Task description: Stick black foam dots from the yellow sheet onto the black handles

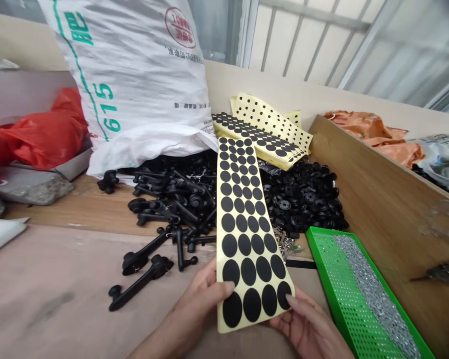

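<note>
Pale-yellow rectangular backing sheet with rows of black oval stickers (245, 199) is held at its near end by both bare hands. The left hand (205, 294) is clamped on the left edge, thumb pressed on the upper face. The right hand (303, 321) is clamped at the near right corner, thumb on top by the last oval. From the grip, the sheet extends away over the worktop.

Right of the grip: long green plastic tray (324, 281), perforated, with small silver metal parts (377, 294) heaped along its right side. Left of the grip and slightly beyond: two loose black plastic crank handles (144, 284), lying side by side.

Farther from the grip, left of the sheet: pile of similar black handles (183, 204). Right of the sheet: heap of round black plastic discs (303, 199). Beyond the sheet's far end: stack of yellow sticker sheets (262, 142); contact with the held sheet cannot be determined. Far left, behind the handle pile: upright white woven sack (138, 75) with green printing.
</note>
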`<state>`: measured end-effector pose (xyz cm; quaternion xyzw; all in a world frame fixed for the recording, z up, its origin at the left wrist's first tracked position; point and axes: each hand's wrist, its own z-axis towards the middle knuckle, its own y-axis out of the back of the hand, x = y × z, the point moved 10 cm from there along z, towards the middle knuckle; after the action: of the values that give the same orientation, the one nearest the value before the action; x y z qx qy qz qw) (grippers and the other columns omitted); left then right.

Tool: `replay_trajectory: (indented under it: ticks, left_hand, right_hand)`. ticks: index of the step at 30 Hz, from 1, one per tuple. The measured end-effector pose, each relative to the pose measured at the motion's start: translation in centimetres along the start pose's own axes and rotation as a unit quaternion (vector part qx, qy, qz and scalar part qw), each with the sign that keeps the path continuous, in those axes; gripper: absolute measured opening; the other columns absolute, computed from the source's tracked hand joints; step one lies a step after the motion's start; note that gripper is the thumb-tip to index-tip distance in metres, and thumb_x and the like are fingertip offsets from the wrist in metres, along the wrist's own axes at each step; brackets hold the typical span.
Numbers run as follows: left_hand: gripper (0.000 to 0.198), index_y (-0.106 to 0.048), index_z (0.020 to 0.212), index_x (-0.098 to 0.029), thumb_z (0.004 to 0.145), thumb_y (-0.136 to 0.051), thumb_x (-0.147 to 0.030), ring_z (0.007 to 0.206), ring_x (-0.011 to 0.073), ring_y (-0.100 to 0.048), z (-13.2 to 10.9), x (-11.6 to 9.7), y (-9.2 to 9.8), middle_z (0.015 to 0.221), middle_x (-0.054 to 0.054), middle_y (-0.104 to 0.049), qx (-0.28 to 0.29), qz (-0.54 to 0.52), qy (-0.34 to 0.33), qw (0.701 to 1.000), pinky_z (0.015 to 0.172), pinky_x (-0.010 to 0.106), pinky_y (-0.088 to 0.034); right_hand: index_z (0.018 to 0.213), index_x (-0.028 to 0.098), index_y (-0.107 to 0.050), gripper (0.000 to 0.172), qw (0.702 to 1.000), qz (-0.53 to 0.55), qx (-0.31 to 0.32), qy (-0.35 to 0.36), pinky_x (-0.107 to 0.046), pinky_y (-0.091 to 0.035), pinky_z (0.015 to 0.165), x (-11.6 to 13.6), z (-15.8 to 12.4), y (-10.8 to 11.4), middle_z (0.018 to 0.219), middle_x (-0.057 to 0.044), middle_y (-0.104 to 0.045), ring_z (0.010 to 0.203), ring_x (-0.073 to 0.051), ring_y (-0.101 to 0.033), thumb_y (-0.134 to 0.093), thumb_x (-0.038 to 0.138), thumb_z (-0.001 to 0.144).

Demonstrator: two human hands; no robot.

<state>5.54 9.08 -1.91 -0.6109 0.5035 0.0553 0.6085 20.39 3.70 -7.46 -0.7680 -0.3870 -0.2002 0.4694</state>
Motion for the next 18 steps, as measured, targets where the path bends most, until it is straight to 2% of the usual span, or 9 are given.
replay_trajectory:
  ticks: [6,10,15,18]
  left_hand:
    - [0.048,-0.057,0.122,-0.02,0.076,-0.07,-0.02,0.106,0.032,-0.063,-0.3,1.0,0.7,0.114,0.013,-0.069,-0.035,0.01,0.007,0.999,0.087,0.041,-0.051]
    - [0.047,-0.059,0.121,-0.024,0.076,-0.071,-0.019,0.105,0.0324,-0.064,-0.8,1.5,0.9,0.112,0.011,-0.07,-0.028,-0.01,0.034,0.999,0.088,0.043,-0.051]
    - [0.05,-0.061,0.121,-0.024,0.072,-0.073,-0.025,0.103,0.0346,-0.064,-3.4,1.9,-0.2,0.107,0.011,-0.072,0.039,-0.012,0.108,0.993,0.092,0.049,-0.048]
    - [0.062,-0.055,0.128,-0.023,0.07,-0.075,-0.025,0.105,0.0341,-0.064,-5.1,2.2,0.4,0.109,0.01,-0.071,0.066,0.032,0.164,0.984,0.094,0.051,-0.046]
  right_hand:
    - [0.099,0.015,-0.073,0.036,1.0,0.0,-0.003,-0.005,-0.033,-0.054,0.07,-0.8,0.1,0.3,0.092,-0.014,-0.076,0.074,-0.023,-0.068,-0.077,0.032,0.068]
    - [0.103,0.016,-0.071,0.037,0.999,-0.003,0.036,-0.009,-0.04,-0.051,0.079,-0.2,-0.5,-1.5,0.099,-0.014,-0.074,0.089,-0.029,-0.067,-0.074,0.033,0.071]
    - [0.113,0.019,-0.067,0.032,0.997,-0.005,0.073,0.01,-0.041,-0.047,0.089,2.3,-0.4,-4.2,0.108,-0.011,-0.072,0.103,-0.029,-0.063,-0.063,0.027,0.082]
    - [0.113,0.019,-0.067,0.034,0.998,0.027,0.049,0.024,-0.045,-0.047,0.09,3.5,1.0,-4.4,0.103,-0.01,-0.074,0.101,-0.031,-0.065,-0.065,0.026,0.08]
